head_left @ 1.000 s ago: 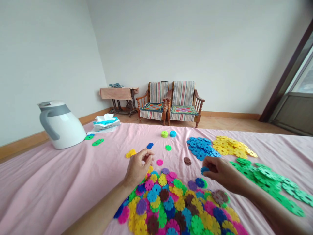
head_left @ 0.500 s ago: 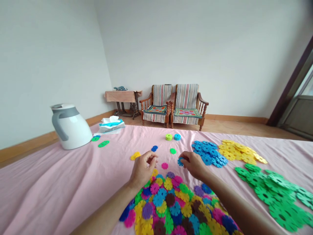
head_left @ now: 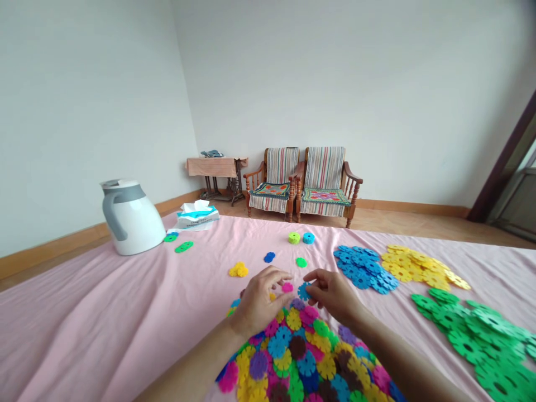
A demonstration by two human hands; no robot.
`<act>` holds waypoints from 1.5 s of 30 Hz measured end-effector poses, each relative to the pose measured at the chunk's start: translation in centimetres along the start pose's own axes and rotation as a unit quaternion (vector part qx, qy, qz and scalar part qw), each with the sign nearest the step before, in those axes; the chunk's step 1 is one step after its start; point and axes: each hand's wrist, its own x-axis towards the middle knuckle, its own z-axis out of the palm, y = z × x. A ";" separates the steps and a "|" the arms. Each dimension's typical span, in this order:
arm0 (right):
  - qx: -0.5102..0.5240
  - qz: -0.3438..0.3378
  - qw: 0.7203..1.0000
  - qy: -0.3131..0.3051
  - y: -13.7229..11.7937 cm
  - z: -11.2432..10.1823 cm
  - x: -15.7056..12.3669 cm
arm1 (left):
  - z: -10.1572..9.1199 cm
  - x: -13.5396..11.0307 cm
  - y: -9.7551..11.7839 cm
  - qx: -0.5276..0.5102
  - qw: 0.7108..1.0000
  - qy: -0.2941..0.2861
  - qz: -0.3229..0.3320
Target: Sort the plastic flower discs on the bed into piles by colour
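Observation:
Between the thumb and fingers of my right hand (head_left: 335,293) is a blue snowflake disc (head_left: 304,291), a flat plastic piece with notches round its rim. My left hand (head_left: 266,296) faces it from the left, thumb and fingers apart with nothing gripped. A pink snowflake disc (head_left: 287,287) shows in the gap between those fingers, seemingly lying on the cloth behind them. Below both hands spreads a mixed heap of snowflake discs (head_left: 293,352) in many colours, partly covered by my forearms.
Sorted blue discs (head_left: 364,268), yellow discs (head_left: 422,265) and large green discs (head_left: 481,329) lie on the right of the pink cloth (head_left: 167,312). Small stacks (head_left: 294,238) stand farther back. A white jug (head_left: 136,223) and a tissue box (head_left: 199,216) are at the left.
My left hand has moved right, towards the blue disc, and its thumb and fingers have spread. My right hand has come slightly lower, still with the blue disc. The view has shifted a little.

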 end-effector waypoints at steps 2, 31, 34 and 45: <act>0.042 0.019 0.999 -0.004 0.0 0.4 -0.6 | -0.1 -0.2 1.1 -0.013 0.998 -0.053 0.021; 0.071 0.049 0.996 -0.024 1.2 -0.1 -1.1 | 0.7 -0.4 0.4 0.059 0.996 -0.066 -0.008; 0.041 0.022 0.997 -0.057 0.7 -0.1 -1.5 | 0.5 -0.3 0.0 0.062 0.997 -0.031 -0.024; -0.095 -0.028 0.993 -0.061 0.5 0.4 -2.7 | 0.1 0.2 -1.0 0.039 0.997 0.023 -0.059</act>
